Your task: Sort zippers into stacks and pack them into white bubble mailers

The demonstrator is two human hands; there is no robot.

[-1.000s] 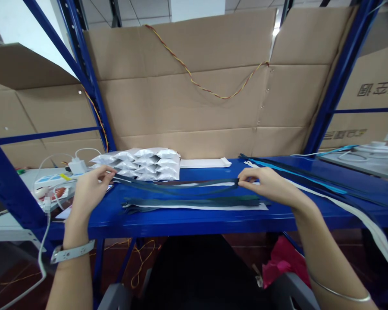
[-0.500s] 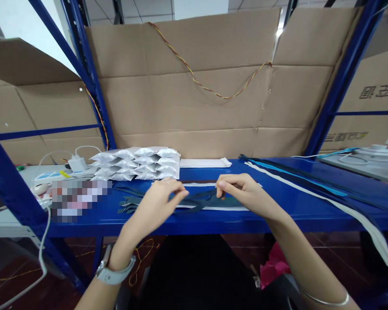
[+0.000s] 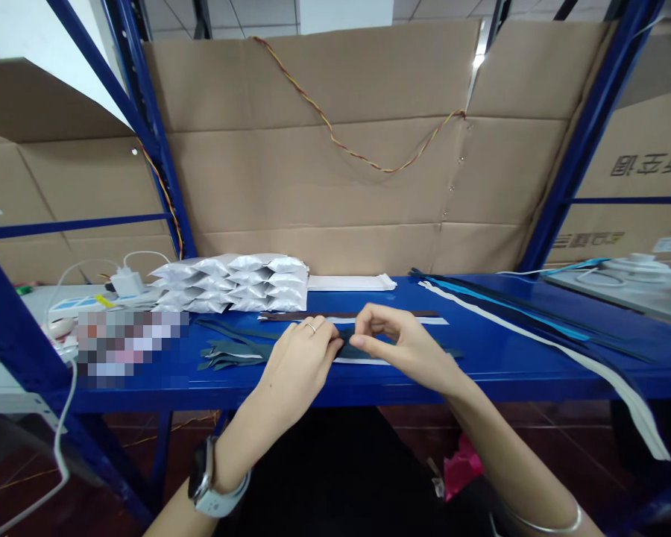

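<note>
Both hands meet over the front of the blue table. My left hand (image 3: 303,362) is closed, thumb and fingertips pinching a dark teal fabric strip (image 3: 345,344). Beside it, my right hand (image 3: 396,341) has its thumb and fingers bent into a pinch at the same strip; its fingertips partly cover the spot. Beneath the hands lies a bundle of dark teal strips (image 3: 232,353), their loose ends fanned out to the left. White strips show under the bundle, and a brown strip (image 3: 279,316) lies just behind.
Silvery white packets (image 3: 240,283) are stacked at the back left, with a flat white packet (image 3: 352,283) beside them. Long black, blue and white strips (image 3: 548,339) run along the right, one hanging over the table's edge (image 3: 481,389). Blue posts (image 3: 581,149) and cardboard (image 3: 324,186) enclose the table.
My hands have come together from being apart, the left moving right and the right slightly left. The strip stretched between them is now gathered at the fingertips.
</note>
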